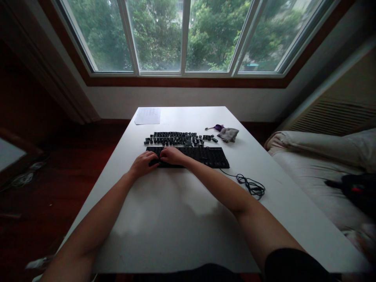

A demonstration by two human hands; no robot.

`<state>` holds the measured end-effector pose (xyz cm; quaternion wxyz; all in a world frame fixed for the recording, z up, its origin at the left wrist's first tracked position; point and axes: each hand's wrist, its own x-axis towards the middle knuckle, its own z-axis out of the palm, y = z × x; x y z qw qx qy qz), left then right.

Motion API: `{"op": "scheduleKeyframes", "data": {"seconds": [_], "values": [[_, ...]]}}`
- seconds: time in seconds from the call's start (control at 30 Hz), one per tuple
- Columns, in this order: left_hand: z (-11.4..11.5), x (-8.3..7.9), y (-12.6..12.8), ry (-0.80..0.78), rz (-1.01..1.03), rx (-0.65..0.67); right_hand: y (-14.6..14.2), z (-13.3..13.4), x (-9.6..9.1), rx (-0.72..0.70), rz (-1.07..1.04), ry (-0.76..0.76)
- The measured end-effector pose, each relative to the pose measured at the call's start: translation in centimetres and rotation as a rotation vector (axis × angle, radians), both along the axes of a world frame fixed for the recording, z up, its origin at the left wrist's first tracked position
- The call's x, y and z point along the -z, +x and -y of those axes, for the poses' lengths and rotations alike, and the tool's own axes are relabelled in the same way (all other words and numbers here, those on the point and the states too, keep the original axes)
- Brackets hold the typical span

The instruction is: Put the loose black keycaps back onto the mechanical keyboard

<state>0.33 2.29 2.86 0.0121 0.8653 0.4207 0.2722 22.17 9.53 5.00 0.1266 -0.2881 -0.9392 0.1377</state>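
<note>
A black keyboard lies flat on the white table. My left hand is curled around its left end, with the thumb along the front edge and the fingers over the keys. Just beside it, my right hand reaches across to the left part of the keyboard, its fingers drawn together in a pinch. Whatever sits between those fingertips is too small and dark to make out. Behind the keyboard, loose black keycaps are laid out in rows.
A coiled black cable runs out to the right of the keyboard. Toward the back right are a grey cloth and a purple-handled brush-like tool. Paper lies at the far left corner of the white table.
</note>
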Motion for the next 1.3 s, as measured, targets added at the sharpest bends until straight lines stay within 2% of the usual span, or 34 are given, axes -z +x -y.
{"op": "scheduleKeyframes", "data": {"seconds": [0.3,0.57,0.73,0.9,1.07,1.3], "values": [[0.0,0.1,0.0,-0.004,-0.001,-0.007,-0.3,1.8,-0.5,0.070,0.052,0.067],[0.3,0.0,0.3,0.048,0.000,0.016,0.5,2.0,0.6,0.138,-0.044,0.027],[0.2,0.2,0.4,0.046,-0.012,0.032,2.3,0.1,0.1,0.068,-0.110,-0.035],[0.2,0.4,0.8,0.083,-0.002,0.018,3.1,-2.9,-1.1,0.215,-0.103,0.058],[0.2,0.4,1.3,0.080,-0.030,0.028,2.2,-5.0,-1.3,0.272,0.030,0.148],[0.1,0.6,1.6,0.064,-0.093,-0.003,-0.5,-6.2,-1.4,0.209,0.163,0.260]]}}
